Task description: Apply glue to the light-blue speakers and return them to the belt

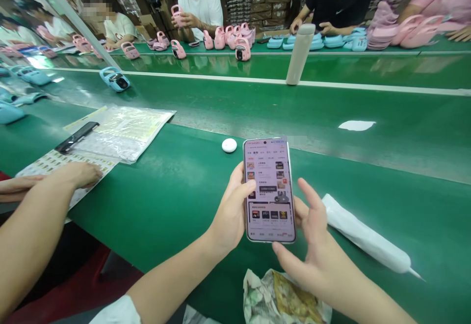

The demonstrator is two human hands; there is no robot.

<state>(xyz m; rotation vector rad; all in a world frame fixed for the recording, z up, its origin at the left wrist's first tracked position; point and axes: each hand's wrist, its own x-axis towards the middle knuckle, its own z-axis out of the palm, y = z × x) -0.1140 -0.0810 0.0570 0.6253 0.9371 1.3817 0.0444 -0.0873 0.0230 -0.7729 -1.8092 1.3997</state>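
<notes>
A smartphone with a lit screen of small pictures and text stands upright near the middle of the view. My left hand grips its left side, the thumb lying over the screen's edge. My right hand is at the phone's lower right, thumb and index finger spread apart, other fingers against or behind its right edge. Below the phone lies a crumpled, stained wrapper. A white tapered bag with a thin tip rests right of my right hand. The round white case sits just beyond the phone.
At left, another person's hands rest by a sticker sheet and a plastic-covered folder. A grey bottle stands across the green table. Several people sit opposite among pink and blue shoe-like items. A white scrap lies right.
</notes>
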